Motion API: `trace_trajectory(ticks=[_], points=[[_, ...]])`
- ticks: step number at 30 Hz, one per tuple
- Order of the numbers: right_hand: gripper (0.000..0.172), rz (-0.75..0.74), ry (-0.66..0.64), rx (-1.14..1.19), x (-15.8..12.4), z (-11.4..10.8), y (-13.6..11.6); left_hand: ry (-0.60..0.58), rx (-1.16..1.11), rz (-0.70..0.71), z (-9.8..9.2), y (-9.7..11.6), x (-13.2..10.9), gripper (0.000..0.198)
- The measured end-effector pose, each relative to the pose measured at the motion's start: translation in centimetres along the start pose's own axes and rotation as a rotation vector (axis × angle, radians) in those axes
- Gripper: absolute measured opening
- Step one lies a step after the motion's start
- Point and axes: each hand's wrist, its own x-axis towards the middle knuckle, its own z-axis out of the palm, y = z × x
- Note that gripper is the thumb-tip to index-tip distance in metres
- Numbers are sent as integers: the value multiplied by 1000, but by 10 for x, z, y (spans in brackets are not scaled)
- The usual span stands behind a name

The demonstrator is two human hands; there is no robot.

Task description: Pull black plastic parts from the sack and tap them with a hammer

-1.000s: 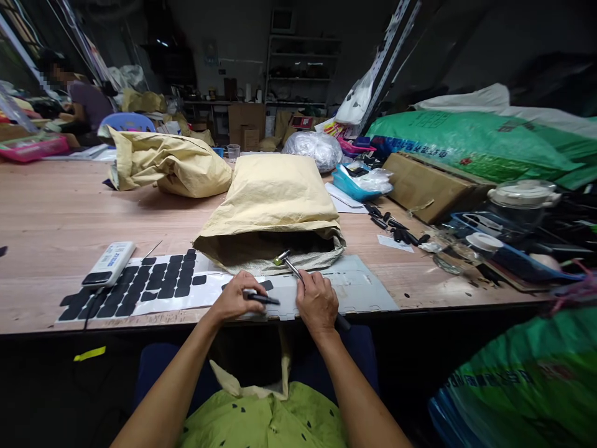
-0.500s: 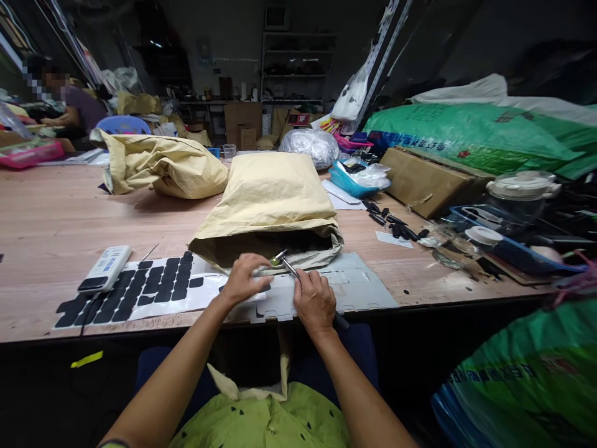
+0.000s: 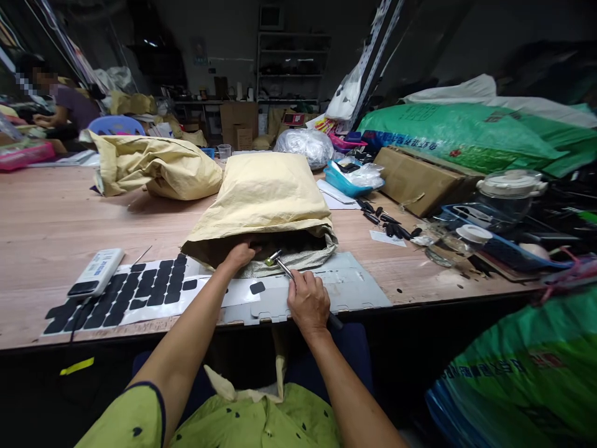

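Observation:
My left hand (image 3: 240, 255) reaches into the open mouth of a yellow paper sack (image 3: 265, 196) lying on the wooden table; its fingers are hidden inside. My right hand (image 3: 306, 303) is closed round the black handle of a small metal-headed hammer (image 3: 280, 264), whose head rests near the sack's mouth. Both hands are over a grey plastic sheet (image 3: 354, 283). A single black rubber pad (image 3: 257, 287) lies on the white backing sheet (image 3: 212, 289), which carries several rows of black pads (image 3: 140, 289) at its left.
A white remote control (image 3: 96, 272) lies at the left. A second crumpled yellow sack (image 3: 153, 167) sits further back. To the right are a cardboard box (image 3: 420, 177), blue trays, black small parts (image 3: 387, 224) and green sacks (image 3: 466, 137). Another person (image 3: 60, 109) sits far left.
My left hand has let go of the black part it held on the sheet and moved forward into the sack's mouth. My right hand kept hold of the hammer and barely moved.

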Motion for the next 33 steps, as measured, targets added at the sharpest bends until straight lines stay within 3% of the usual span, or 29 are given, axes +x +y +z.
trace_trajectory(ticks=[5, 10, 15, 19, 23, 33], points=[[25, -2, -10, -12, 0, -1, 0, -122, 104, 95, -25, -5, -51, 23], [27, -16, -7, 1, 0, 0, 2, -48, 135, 87, -19, -10, -84, 19], [33, -52, 1, 120, 1, -4, 5, -67, 82, 75, -17, -11, -86, 19], [37, -91, -8, 431, -5, -19, -4, -89, 35, 54, -18, -13, -84, 21], [38, -148, -97, 656, -14, -31, -19, -102, -40, 52, -17, -16, -84, 21], [41, -158, -216, 506, -23, -34, -31, -84, -53, 39, -14, -19, -82, 17]])
